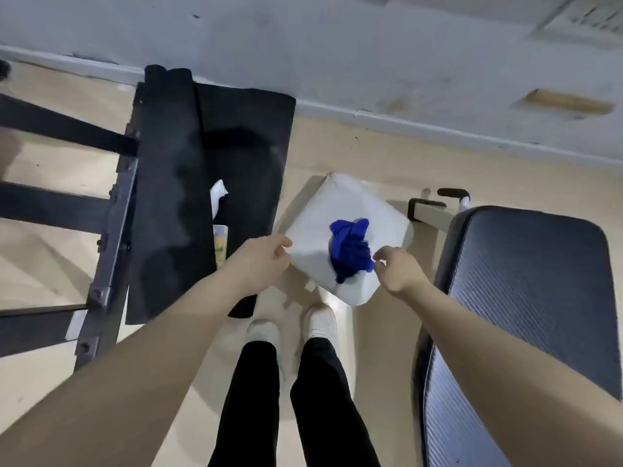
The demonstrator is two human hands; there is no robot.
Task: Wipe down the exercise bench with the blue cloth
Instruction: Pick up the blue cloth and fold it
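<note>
Cloth [350, 252] bunched on white cushion [313, 227] | right hand [399, 273] grip spread, reaching its edge | left hand [259, 262] loosely curled, steadying cushion | bench [526, 284] beside, unwiped

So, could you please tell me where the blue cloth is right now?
In the head view, the blue cloth lies crumpled on the white cushion on the floor, centre frame, beside the right hand and left of the exercise bench.
</note>
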